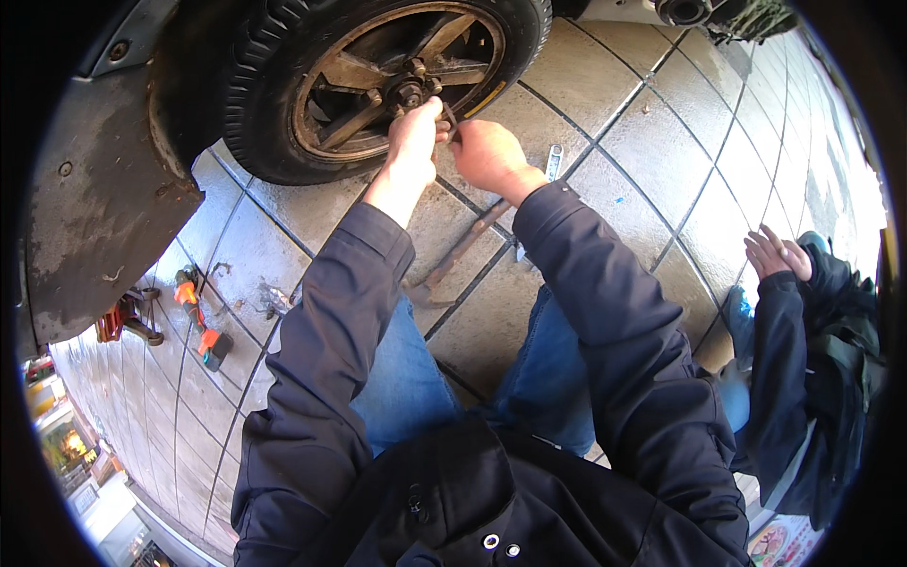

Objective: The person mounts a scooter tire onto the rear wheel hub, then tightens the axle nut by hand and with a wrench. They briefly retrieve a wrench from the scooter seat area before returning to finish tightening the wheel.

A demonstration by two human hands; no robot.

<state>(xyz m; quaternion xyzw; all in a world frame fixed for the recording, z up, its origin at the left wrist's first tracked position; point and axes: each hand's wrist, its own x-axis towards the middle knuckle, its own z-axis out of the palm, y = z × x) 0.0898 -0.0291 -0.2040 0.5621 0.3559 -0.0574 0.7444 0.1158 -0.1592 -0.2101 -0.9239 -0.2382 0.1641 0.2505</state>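
Observation:
At the top left of the head view is a vehicle wheel with a black tyre (258, 106) and a dirty spoked rim (352, 71). Lug nuts (414, 67) surround its hub (409, 94). My left hand (414, 138) is at the lower side of the hub, its fingers partly hidden, so what they hold cannot be told. Close to its right, my right hand (491, 150) is closed around a thin dark metal tool (450, 115) that reaches towards the wheel nuts. A rusty metal bar (468, 244) lies on the tiles below my right hand, near a wrench (553, 161).
An orange and black cordless power tool (198, 319) lies on the tiled floor at the left, near a red jack (117, 320) beneath the vehicle's body panel (99, 205). Another person (801, 354) is at the right, hands together. Small debris (273, 299) lies left of my legs.

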